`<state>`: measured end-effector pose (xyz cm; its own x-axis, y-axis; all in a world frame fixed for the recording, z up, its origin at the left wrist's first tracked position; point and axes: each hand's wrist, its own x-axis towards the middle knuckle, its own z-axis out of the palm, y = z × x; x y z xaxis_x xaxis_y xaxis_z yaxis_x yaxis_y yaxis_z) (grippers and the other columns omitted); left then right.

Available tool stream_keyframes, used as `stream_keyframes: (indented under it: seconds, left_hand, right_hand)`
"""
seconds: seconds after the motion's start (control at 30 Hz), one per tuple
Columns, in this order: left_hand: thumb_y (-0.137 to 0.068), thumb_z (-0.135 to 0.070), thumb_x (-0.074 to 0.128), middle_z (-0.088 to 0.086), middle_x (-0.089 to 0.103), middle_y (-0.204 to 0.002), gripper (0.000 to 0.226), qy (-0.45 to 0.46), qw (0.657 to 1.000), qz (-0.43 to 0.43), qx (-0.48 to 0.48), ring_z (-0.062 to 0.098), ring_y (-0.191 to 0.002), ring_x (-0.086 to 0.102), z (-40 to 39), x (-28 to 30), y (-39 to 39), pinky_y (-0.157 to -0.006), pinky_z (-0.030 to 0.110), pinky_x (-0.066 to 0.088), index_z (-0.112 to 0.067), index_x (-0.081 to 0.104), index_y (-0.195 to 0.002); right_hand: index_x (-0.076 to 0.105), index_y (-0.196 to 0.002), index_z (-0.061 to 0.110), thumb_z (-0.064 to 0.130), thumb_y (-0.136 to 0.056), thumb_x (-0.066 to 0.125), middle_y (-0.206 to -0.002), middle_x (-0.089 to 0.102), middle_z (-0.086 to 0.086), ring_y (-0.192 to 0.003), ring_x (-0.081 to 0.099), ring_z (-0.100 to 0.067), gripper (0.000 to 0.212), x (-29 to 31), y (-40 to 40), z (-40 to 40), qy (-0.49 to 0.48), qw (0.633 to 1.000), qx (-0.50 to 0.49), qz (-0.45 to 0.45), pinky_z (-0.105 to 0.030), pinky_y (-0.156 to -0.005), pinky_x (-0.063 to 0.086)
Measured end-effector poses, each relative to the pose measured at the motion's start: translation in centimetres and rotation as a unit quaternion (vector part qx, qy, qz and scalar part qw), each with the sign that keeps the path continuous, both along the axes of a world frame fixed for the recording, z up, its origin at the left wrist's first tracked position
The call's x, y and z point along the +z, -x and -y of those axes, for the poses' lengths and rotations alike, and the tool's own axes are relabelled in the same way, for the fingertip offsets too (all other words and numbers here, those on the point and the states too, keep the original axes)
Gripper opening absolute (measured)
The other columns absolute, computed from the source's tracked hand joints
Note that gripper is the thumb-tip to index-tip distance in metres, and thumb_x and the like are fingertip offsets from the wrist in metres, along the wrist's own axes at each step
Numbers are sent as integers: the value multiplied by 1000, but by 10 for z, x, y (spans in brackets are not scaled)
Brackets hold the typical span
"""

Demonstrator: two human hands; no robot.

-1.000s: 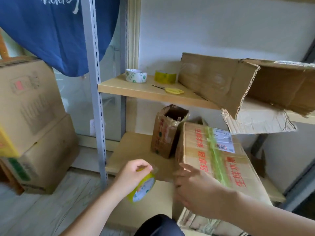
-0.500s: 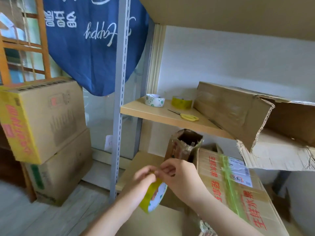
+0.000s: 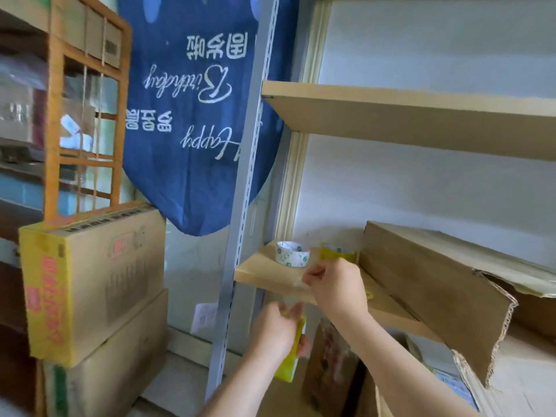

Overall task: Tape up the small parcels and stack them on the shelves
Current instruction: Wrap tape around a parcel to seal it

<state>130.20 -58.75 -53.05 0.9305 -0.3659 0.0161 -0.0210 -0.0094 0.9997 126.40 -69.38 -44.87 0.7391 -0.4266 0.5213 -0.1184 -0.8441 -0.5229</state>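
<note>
The left hand (image 3: 278, 331) grips the yellow tape roll (image 3: 290, 361) low while the right hand (image 3: 335, 285) pinches its clear free end upward, apparently drawing out a strip for the parcel (image 3: 331, 365) below the shelf (image 3: 264, 273).

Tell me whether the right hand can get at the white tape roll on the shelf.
Probably yes: the right hand is just beside the white tape roll with nothing between them, but its fingers are pinching a pulled tape end.

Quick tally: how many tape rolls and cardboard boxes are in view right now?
Tape rolls: 3 – white roll and yellow roll on the shelf, one in the left hand.
Cardboard boxes: 4 clearly visible – two stacked, torn box, small parcel.
Total: 7
</note>
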Motion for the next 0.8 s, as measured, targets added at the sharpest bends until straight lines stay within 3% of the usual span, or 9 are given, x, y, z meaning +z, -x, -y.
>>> stream_keyframes:
  seconds: [0.1, 0.17, 0.27, 0.33, 0.37, 0.47, 0.53, 0.63, 0.8]
  left_hand:
    - [-96, -39, 61, 13, 59, -68, 30, -8, 1000, -7, 18, 25, -42, 59, 11, -2, -24, -46, 31, 42, -10, 55, -97]
    - [-98, -36, 61, 12, 62, -60, 30, -10, 1000, -13, 11, 23, -37, 54, 14, -5, -29, -47, 28, 42, -8, 53, -88]
    - [-99, -41, 56, 12, 61, -52, 37, -16, 1000, -7, 1, 23, -38, 50, 18, -15, -28, -56, 31, 42, -10, 54, -79]
    - [-100, -42, 54, 9, 61, -52, 35, -8, 1000, 6, 7, 21, -38, 50, 20, -16, -27, -55, 32, 40, -13, 56, -82]
    - [-100, -42, 54, 8, 60, -52, 32, -2, 1000, 7, 9, 20, -38, 51, 22, -17, -26, -51, 30, 40, -14, 56, -85]
    - [-100, -43, 54, 4, 62, -51, 30, 6, 1000, 12, 8, 19, -40, 53, 19, -16, -26, -45, 25, 42, -13, 59, -96]
    - [-100, -43, 53, 3, 64, -52, 30, 0, 1000, 19, 10, 20, -46, 56, 17, -16, -25, -48, 24, 45, -14, 60, -99]
    - [-100, -44, 53, 3, 64, -54, 30, -2, 1000, 15, 0, 16, -44, 56, 16, -17, -24, -46, 21, 46, -15, 60, -105]
    - [-102, -36, 52, 9, 58, -54, 29, 25, 1000, 15, -5, 12, -35, 50, 19, -17, -21, -39, 18, 42, -9, 57, -113]
  right_hand:
    - [74, -67, 22, 13, -78, 73, -71, 69, 11, -74, 64, -10, 14, 1, -24, 14, -11, 999, 14, -42, -27, -69, 54]
    - [71, -64, 23, 12, -78, 77, -65, 63, 15, -70, 62, -6, 19, -4, -32, 22, 4, 998, 38, -51, -15, -63, 49]
    - [77, -73, 18, 10, -78, 78, -60, 57, 20, -60, 54, 6, 9, -15, -35, 26, 13, 998, 60, -16, -5, -58, 41]
    - [78, -80, 12, 7, -78, 76, -65, 59, 16, -65, 57, 1, 5, -18, -34, 28, 3, 998, 61, 7, -7, -58, 39]
    - [77, -88, 9, 8, -79, 76, -74, 59, 12, -73, 59, -7, 9, -18, -32, 29, -5, 998, 60, 3, -8, -60, 37]
    - [57, -132, 20, 36, -77, 81, -125, 51, 4, -108, 56, -18, 62, -14, -35, 36, -26, 997, 29, -62, -10, -75, 34]
    - [49, -140, 27, 49, -75, 80, -140, 47, 4, -122, 51, -16, 75, -14, -37, 41, -37, 995, 30, -83, -19, -84, 38]
    - [49, -142, 27, 52, -74, 81, -139, 53, 5, -124, 52, -16, 79, -18, -42, 43, -76, 994, 38, -65, -22, -85, 39]
    - [54, -137, 22, 40, -75, 84, -127, 62, 3, -111, 60, -15, 71, -18, -50, 42, -141, 988, 18, -53, -22, -78, 39]
